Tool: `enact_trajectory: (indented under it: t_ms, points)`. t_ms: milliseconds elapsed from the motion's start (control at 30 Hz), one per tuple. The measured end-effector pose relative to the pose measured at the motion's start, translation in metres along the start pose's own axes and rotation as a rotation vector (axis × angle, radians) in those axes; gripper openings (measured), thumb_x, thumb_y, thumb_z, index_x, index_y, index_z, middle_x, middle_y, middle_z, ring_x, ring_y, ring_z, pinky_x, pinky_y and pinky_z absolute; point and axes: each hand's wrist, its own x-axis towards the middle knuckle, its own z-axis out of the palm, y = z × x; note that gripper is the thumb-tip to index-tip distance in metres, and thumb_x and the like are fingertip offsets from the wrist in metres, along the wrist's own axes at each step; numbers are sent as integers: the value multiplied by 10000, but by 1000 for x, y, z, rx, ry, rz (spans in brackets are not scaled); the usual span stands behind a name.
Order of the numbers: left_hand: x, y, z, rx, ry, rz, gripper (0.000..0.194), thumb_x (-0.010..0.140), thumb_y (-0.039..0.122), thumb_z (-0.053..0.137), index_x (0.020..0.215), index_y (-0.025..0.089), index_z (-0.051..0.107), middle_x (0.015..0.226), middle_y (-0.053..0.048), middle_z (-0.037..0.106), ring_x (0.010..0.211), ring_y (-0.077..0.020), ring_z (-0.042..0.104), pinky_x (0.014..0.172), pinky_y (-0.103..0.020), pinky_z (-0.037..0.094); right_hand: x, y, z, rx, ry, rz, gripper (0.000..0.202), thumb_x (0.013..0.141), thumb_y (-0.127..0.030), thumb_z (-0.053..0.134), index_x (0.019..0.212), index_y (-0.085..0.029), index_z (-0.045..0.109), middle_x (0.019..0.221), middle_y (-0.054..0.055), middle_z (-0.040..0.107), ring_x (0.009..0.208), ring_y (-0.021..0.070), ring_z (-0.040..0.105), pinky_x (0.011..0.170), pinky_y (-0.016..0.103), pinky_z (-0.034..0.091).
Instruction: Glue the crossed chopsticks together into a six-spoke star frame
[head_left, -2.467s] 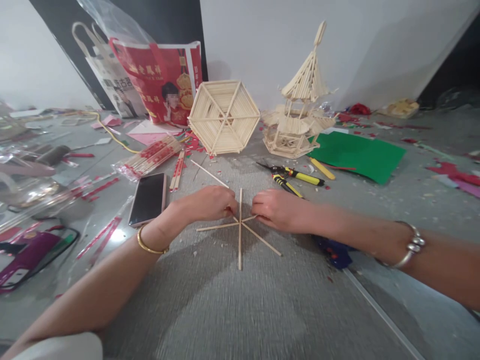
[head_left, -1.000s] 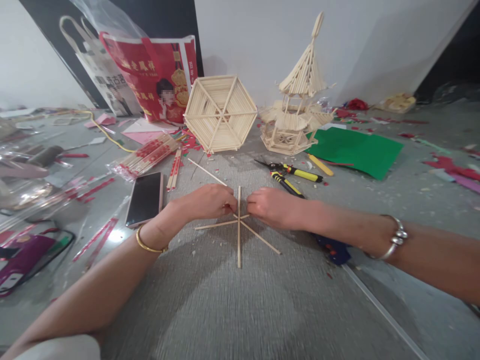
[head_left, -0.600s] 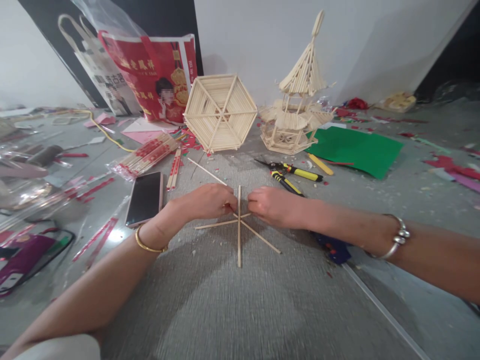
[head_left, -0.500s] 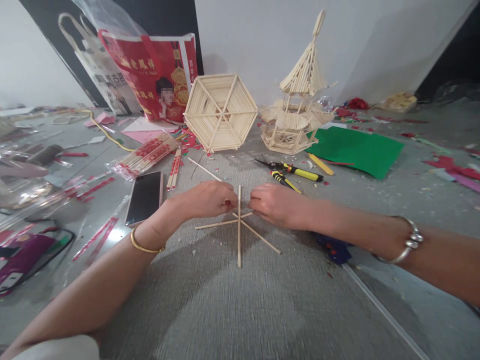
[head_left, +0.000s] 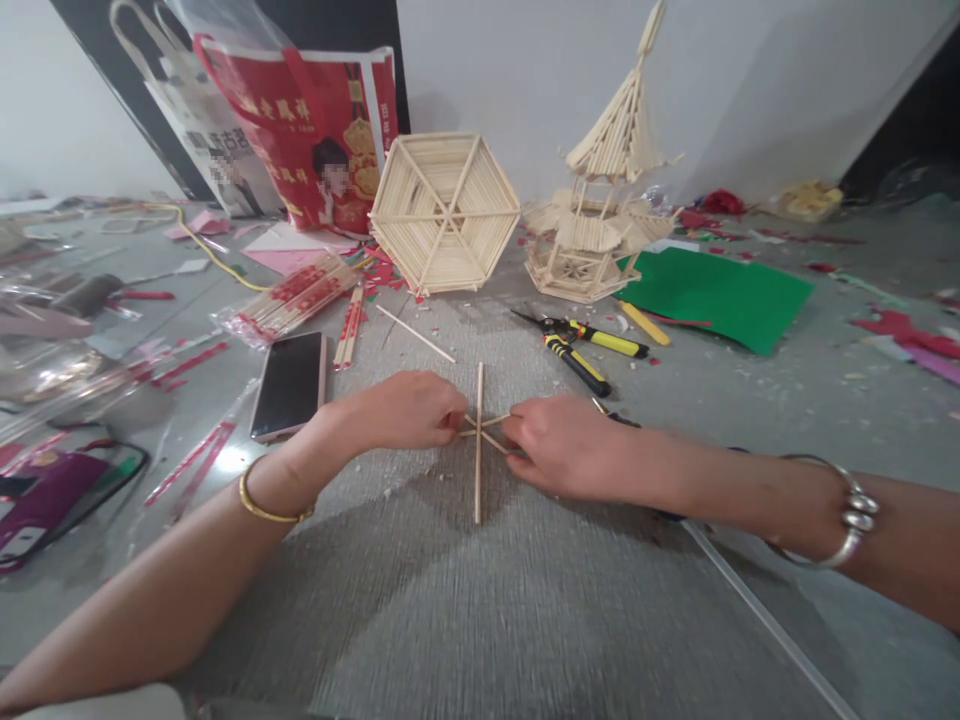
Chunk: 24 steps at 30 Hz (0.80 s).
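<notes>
Three thin wooden sticks cross at their middles as a six-armed star (head_left: 478,480), low over the grey surface. My left hand (head_left: 412,408) pinches the stick ends on the star's left side, its fingertips hiding them. On the other side, my right hand (head_left: 562,440) is closed on the right-hand ends, thumb below and fingers above. The upright stick runs free between both hands. Beyond the left hand lies a loose wooden stick (head_left: 416,334). Partly covered by my right forearm is a dark blue tool, with a clear rod (head_left: 765,610) stretching from it toward the lower right.
A hexagonal stick panel (head_left: 442,215) leans at the back beside a stick pagoda (head_left: 589,235). Yellow-black pliers (head_left: 585,350), a green sheet (head_left: 720,295) and a phone (head_left: 290,387) lie around. Packed sticks (head_left: 292,300), a red bag (head_left: 330,130) and scraps are leftward.
My right hand has come down and closed on the star's right-hand ends. My left hand has shifted slightly down onto the left ends. The view has tilted a little.
</notes>
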Motion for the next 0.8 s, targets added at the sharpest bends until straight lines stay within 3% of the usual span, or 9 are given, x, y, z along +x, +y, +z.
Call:
enact_trajectory:
  t_ms: [800]
  points:
    - [3,0,8,78,11,-61,189,819,208,499,761,178,677,734,-40,683,674,-161,610,596,-258,365,7,-2,3,20,-10,24,217,842,-202,458,851,-151,668,832,105,708,755,229,668,545,290,363]
